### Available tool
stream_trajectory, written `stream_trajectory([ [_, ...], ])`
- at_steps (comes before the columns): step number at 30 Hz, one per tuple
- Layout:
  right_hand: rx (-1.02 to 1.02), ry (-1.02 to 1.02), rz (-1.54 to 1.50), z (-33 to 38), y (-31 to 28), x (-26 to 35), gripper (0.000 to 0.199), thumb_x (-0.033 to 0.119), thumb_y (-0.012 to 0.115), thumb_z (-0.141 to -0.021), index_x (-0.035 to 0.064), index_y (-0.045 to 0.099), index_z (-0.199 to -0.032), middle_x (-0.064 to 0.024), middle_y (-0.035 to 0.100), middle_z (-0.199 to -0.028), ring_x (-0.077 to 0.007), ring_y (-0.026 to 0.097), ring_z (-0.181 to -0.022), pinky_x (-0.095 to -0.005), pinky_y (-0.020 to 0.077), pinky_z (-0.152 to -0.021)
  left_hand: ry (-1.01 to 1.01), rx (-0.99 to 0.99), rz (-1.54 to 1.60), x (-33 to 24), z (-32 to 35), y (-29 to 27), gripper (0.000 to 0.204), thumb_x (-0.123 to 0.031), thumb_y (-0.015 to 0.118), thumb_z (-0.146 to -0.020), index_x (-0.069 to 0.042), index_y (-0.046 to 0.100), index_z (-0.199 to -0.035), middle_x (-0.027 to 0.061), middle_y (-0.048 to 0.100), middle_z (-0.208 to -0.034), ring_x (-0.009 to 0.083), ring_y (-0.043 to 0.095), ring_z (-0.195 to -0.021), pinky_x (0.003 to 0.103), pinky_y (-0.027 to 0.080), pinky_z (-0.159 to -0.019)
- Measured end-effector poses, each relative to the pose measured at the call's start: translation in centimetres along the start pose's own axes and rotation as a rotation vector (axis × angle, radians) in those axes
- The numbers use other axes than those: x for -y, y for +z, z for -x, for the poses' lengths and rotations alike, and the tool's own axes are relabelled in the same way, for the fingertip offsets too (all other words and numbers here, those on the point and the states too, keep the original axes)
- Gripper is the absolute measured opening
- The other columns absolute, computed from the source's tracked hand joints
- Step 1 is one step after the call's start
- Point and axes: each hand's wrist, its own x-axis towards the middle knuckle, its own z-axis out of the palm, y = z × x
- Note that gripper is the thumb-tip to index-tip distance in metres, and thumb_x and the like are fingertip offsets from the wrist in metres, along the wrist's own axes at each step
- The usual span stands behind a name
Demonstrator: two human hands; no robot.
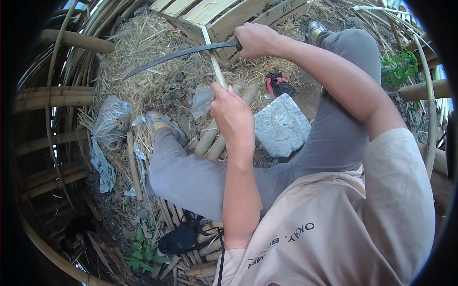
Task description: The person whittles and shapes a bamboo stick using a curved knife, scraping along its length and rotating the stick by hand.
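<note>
My left hand (232, 116) grips a thin pale bamboo strip (213, 58) that runs up and away from me. My right hand (255, 40) is closed on the handle of a long curved dark blade (176, 56), whose point reaches out to the left. The blade crosses the strip just above my left hand. My legs in grey trousers bend to either side, one sandalled foot (162, 124) on the straw.
A grey stone block (281, 126) lies between my knees, beside short bamboo poles (212, 138). A wooden slatted pallet (224, 14) stands ahead. Bamboo poles (52, 97) are stacked at left, with plastic wrap (110, 119) and a black pouch (179, 240) on the littered ground.
</note>
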Motion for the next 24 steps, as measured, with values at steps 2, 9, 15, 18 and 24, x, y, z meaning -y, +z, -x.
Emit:
stream_trajectory([
  [2, 0.028, -0.027, 0.017, 0.4, 0.1, 0.5, 0.03, 0.02, 0.068, -0.074, -0.0041, 0.07, -0.092, -0.0262, 0.072, -0.093, -0.0406, 0.072, -0.09, -0.0478, 0.0592, -0.079, -0.012, 0.005, 0.003, 0.1, -0.1, 0.1, 0.015, -0.007, 0.049, -0.1, 0.007, 0.048, -0.105, 0.0318, 0.064, -0.077, 0.0525, 0.064, -0.078, 0.059, 0.048, -0.069],
  [9, 0.09, 0.013, -0.052, 0.2, 0.1, 0.9, 0.028, 0.015, 0.068, -0.068, -0.0042, 0.067, -0.088, -0.0256, 0.07, -0.087, -0.0415, 0.07, -0.089, -0.0474, 0.0574, -0.08, -0.061, 0.051, 0.059, -0.4, -0.1, 0.1, 0.015, -0.007, 0.049, -0.1, 0.008, 0.048, -0.105, 0.0337, 0.064, -0.079, 0.0529, 0.064, -0.081, 0.059, 0.048, -0.071],
  [15, 0.079, 0.046, -0.055, -0.2, 0.3, 0.1, 0.031, 0.018, 0.07, -0.069, -0.0044, 0.068, -0.091, -0.0248, 0.071, -0.09, -0.0408, 0.07, -0.092, -0.0465, 0.0574, -0.083, -0.035, 0.04, 0.074, -0.4, -0.1, 0.5, 0.018, -0.009, 0.05, -0.099, 0.009, 0.048, -0.104, 0.0339, 0.064, -0.078, 0.054, 0.063, -0.08, 0.059, 0.047, -0.069],
  [18, 0.056, 0.043, -0.05, -0.4, 0.6, -0.2, 0.032, 0.018, 0.07, -0.069, -0.0041, 0.068, -0.092, -0.0242, 0.072, -0.091, -0.0405, 0.071, -0.092, -0.0463, 0.0574, -0.083, -0.024, 0.014, 0.091, -0.6, 0.0, 0.3, 0.02, -0.01, 0.052, -0.099, 0.008, 0.048, -0.103, 0.034, 0.063, -0.077, 0.0541, 0.063, -0.079, 0.059, 0.047, -0.069],
  [24, 0.033, 0.023, -0.015, -0.5, 0.1, 0.2, 0.03, 0.017, 0.068, -0.069, -0.0039, 0.068, -0.091, -0.0246, 0.071, -0.09, -0.0416, 0.07, -0.09, -0.0468, 0.0575, -0.083, -0.032, 0.012, 0.093, -0.5, 0.1, 0.0, 0.023, -0.013, 0.055, -0.098, 0.008, 0.049, -0.103, 0.0344, 0.063, -0.076, 0.0548, 0.063, -0.079, 0.06, 0.047, -0.07],
])
